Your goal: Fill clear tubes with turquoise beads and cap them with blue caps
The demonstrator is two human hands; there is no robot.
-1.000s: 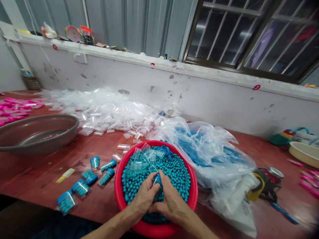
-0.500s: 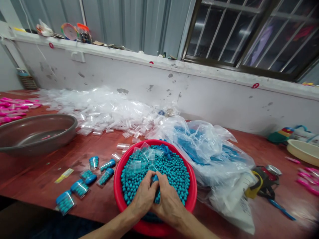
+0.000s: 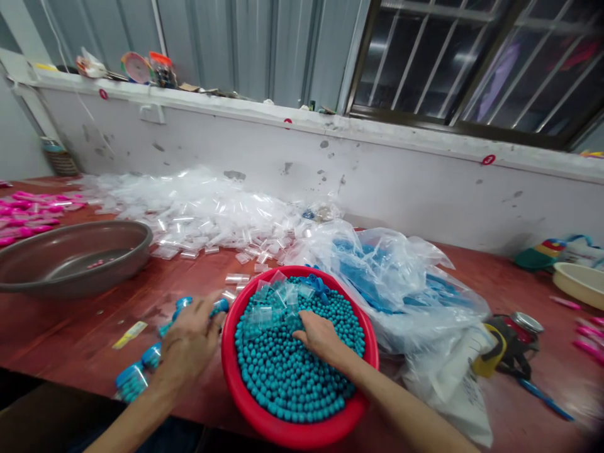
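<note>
A red basin (image 3: 229, 371) full of small turquoise beads (image 3: 292, 384) stands in front of me. Clear plastic tubes (image 3: 264, 314) lie on the beads, beside several loose blue caps (image 3: 319, 286). My right hand (image 3: 323, 340) is over the beads, thumb and forefinger closed at a clear tube that barely shows against them. Left of the basin, my left hand (image 3: 191, 333) hovers over capped bead-filled containers (image 3: 132, 380), its fingers curled and slightly blurred. A blue cap (image 3: 220, 306) shows by its fingertips; whether it is held is hidden.
A heap of clear tubes (image 3: 202, 207) lies along the wall. Behind the basin to the right sits a plastic bag (image 3: 391, 264) of blue pieces. A grey-brown basin (image 3: 136, 245) and pink items (image 3: 33, 211) are at left. A yellow slip (image 3: 129, 335) lies near the containers.
My hands, together over the beads on a blue-capped piece before, have parted. The left has moved out to the containers on the table; the right stays over the basin, farther from the front rim.
</note>
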